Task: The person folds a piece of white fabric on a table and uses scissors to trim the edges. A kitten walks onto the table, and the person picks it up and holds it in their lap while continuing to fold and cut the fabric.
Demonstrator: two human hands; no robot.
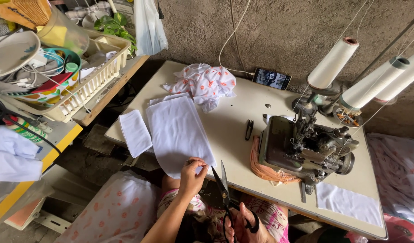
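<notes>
My left hand (pixel 192 175) pinches the near corner of a white cloth stack (pixel 178 130) that lies on the sewing table (pixel 234 135) and hangs over its front edge. My right hand (pixel 243 227) grips black scissors (pixel 225 191) by the handles, blades apart and pointing up toward that cloth corner, just right of my left hand. A smaller white cloth piece (pixel 135 132) lies to the left of the stack.
An overlock sewing machine (pixel 306 148) stands at the right with orange fabric (pixel 265 171) beneath it and three white thread cones (pixel 333 63) behind. A printed cloth bundle (pixel 202 83), a phone (pixel 271 78), small black snips (pixel 249 129) and a white cloth (pixel 348 202) lie on the table. A cluttered basket (pixel 81 85) sits left.
</notes>
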